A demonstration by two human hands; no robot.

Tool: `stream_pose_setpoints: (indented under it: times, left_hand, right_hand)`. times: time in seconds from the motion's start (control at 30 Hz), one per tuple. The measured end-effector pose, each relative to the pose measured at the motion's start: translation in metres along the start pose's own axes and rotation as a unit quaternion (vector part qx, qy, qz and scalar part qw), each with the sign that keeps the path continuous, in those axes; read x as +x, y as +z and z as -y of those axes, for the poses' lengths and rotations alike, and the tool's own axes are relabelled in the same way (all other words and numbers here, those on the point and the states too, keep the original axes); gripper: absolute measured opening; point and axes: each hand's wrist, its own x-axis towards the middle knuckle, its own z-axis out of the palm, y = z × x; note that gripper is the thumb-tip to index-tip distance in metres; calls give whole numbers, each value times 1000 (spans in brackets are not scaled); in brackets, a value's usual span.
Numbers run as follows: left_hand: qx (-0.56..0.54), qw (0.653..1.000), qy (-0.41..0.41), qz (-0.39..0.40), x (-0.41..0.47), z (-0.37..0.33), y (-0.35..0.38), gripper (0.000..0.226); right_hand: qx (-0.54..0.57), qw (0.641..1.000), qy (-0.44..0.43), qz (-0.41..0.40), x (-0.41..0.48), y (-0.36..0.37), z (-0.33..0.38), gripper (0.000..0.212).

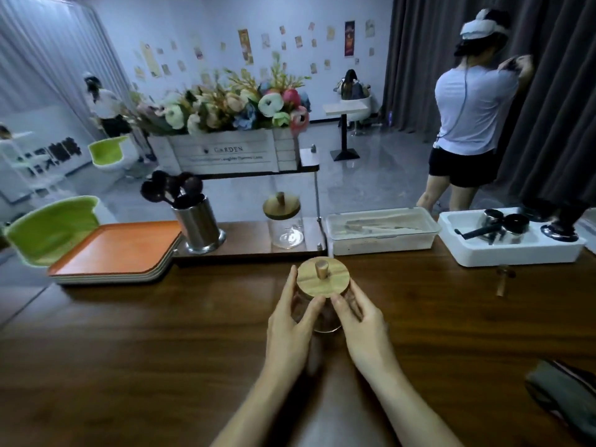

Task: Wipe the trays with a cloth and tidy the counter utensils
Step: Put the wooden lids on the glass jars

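Note:
A clear glass jar with a round wooden lid (322, 276) stands on the dark wooden counter (161, 333) in the middle. My left hand (290, 321) wraps its left side and my right hand (359, 321) its right side, fingers on the glass below the lid. A stack of trays with an orange one on top (119, 250) lies at the back left. A steel holder (198, 225) full of dark spoons stands beside it. A folded dark cloth (564, 395) lies at the front right corner.
A second lidded glass jar (283, 221) stands on a low shelf under a flower box (225, 150). A lidded clear plastic box (382, 230), a white tub with metal tools (512, 237) and a small wooden piece (503, 280) sit at the back right. People stand beyond the counter.

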Motion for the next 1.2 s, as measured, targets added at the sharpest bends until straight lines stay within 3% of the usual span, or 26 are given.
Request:
stream_pose_setpoints:
  times: [0.23, 0.4, 0.53, 0.63, 0.8, 0.9, 0.97, 1.07, 1.2]
  left_hand:
    - [30, 999, -5, -32, 61, 5, -134, 83]
    - [49, 999, -8, -5, 113, 6, -171, 86]
    - [45, 999, 4, 3, 152, 6, -180, 96]
    - [37, 999, 13, 13, 176, 8, -180, 82]
    - [43, 999, 10, 30, 209, 28, -183, 82]
    - [47, 998, 6, 35, 218, 37, -181, 75]
    - [45, 999, 9, 29, 223, 42, -179, 82]
    - [54, 998, 5, 25, 227, 48, -179, 89]
    - [91, 996, 4, 21, 226, 52, -179, 74]
  right_hand:
    - [6, 999, -21, 38, 43, 138, 6, 29]
    - [-45, 999, -16, 18, 90, 183, -1, 26]
    - [-54, 998, 19, -6, 129, 204, 0, 49]
    - [-70, 997, 31, -32, 151, 216, -3, 68]
    - [-91, 995, 41, -25, 177, 223, -15, 70]
    - [-109, 993, 41, -12, 182, 223, -18, 50]
    - [-108, 993, 37, -5, 188, 223, -19, 43]
    - [-110, 993, 38, 0, 195, 223, -22, 50]
    - [-127, 991, 50, 7, 198, 223, -31, 64]
